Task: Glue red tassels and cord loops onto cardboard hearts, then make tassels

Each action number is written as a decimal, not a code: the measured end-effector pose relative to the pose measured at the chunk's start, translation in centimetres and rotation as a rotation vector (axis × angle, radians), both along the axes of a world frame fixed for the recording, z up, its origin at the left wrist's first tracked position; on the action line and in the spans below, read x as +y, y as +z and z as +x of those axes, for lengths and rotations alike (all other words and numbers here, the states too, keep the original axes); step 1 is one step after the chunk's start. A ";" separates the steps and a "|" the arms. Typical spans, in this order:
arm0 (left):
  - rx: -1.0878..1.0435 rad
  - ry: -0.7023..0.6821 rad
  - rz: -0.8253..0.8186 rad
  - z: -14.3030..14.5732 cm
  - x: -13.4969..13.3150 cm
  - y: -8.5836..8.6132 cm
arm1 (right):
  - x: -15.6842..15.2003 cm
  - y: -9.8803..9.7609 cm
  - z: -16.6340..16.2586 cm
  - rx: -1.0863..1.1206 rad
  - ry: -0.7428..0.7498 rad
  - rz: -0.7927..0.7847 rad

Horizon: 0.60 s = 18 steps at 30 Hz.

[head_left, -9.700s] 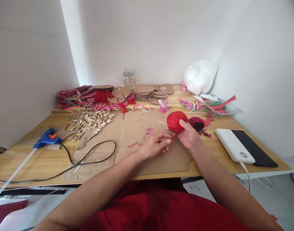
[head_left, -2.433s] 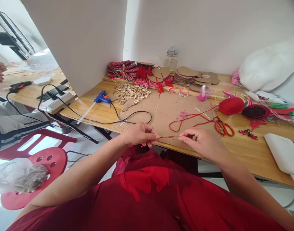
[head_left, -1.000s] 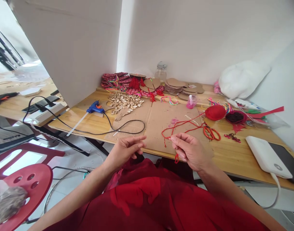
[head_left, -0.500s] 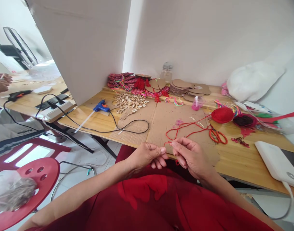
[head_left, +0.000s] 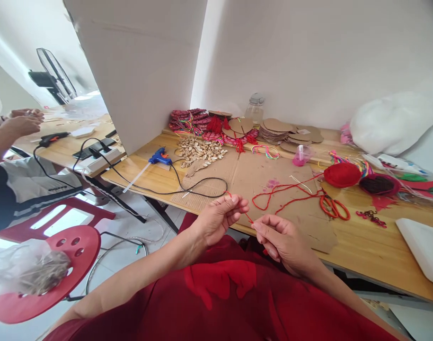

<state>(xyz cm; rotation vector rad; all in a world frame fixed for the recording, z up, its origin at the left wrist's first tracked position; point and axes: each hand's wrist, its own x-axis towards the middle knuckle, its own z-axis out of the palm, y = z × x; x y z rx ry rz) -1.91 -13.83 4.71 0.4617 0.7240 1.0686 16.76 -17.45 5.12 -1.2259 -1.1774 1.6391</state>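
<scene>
A left hand (head_left: 221, 215) pinches red yarn (head_left: 249, 218) between thumb and curled fingers, a short strand running to the right hand (head_left: 287, 244), also closed on it. More is already drawn out in loops across the cardboard (head_left: 250, 171), but fingers hide any knot or cut; orange-handled scissors (head_left: 344, 211), blades hard to make out, lie near the red yarn ball (head_left: 342, 175), a white power bank (head_left: 420, 248) cropped at right.
</scene>
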 end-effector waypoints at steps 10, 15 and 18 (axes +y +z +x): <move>0.023 0.242 0.040 -1.4 0.7 0.8 | -0.2 -0.9 0.4 0.020 -0.022 -0.069; 0.075 0.257 0.105 -1.8 0.5 0.7 | -0.2 -0.9 0.5 0.034 -0.035 -0.086; 0.113 0.263 0.142 -2.0 0.4 0.7 | -0.2 -0.8 0.5 0.039 -0.048 -0.085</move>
